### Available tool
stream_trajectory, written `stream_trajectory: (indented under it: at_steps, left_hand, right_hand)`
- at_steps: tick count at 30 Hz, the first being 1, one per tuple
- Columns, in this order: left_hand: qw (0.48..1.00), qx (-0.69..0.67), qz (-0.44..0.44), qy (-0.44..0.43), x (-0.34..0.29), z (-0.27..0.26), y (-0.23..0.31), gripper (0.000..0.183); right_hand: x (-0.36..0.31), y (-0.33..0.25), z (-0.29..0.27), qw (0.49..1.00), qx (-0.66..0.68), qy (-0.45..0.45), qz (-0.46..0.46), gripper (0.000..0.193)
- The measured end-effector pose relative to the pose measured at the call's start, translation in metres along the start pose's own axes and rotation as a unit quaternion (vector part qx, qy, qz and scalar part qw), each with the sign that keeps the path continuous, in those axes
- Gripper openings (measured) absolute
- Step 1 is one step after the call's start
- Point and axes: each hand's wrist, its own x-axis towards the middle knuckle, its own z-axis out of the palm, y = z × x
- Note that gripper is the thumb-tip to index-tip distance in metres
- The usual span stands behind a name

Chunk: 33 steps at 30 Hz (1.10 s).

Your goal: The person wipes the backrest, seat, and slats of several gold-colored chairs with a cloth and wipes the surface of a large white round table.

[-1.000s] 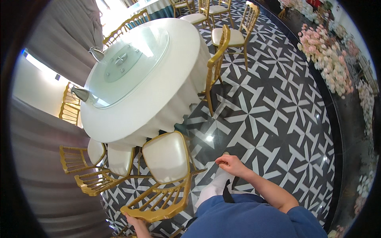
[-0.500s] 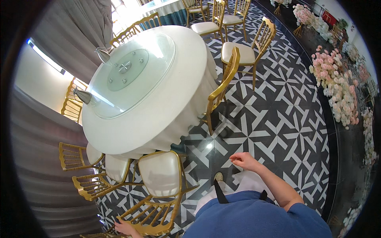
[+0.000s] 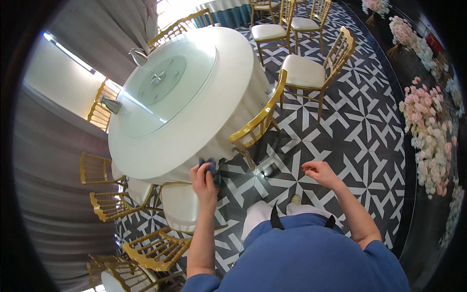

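My left hand (image 3: 203, 184) is closed around a dark blue-grey cloth (image 3: 208, 165), which pokes out past my fingertips. It is raised above the white seat of a gold chair (image 3: 180, 207), by the near edge of the round table (image 3: 194, 141) with its white tablecloth. My right hand (image 3: 320, 173) hangs over the patterned floor with its fingers curled together and nothing visible in them. Ahead, between my two hands, the gold backrest of another chair (image 3: 258, 127) stands close against the table.
On the table lies a glass turntable (image 3: 189, 97), with two silvery folded napkins (image 3: 111, 104) beyond it. Several gold chairs (image 3: 158, 248) stand at lower left, and others (image 3: 304, 70) at the far right of the table. Pink and white flowers (image 3: 423, 114) line the right side; grey curtains (image 3: 63, 194) hang left.
My left hand has risen from the chair back at lower left to near the table edge, and the cloth now shows in it. My right hand has moved slightly up and right; the view has shifted forward.
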Motion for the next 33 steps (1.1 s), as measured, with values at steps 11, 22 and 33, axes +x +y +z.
stream_trajectory:
  at_steps: [11, 22, 33]
  left_hand:
    - [0.98, 0.174, 0.074, -0.065, 0.067, 0.136, -0.008, 0.033]
    - [0.929, 0.233, 0.19, -0.214, 0.117, 0.218, 0.011, 0.054]
    - [0.908, 0.184, 0.193, -0.324, 0.183, 0.289, 0.045, 0.063]
  right_hand:
    - [0.079, 0.01, -0.055, 0.997, 0.062, -0.038, -0.016, 0.031]
    - [0.215, 0.006, -0.122, 0.998, 0.044, 0.048, 0.001, 0.027]
    - [0.302, 0.011, -0.149, 0.994, 0.098, 0.052, 0.008, 0.026]
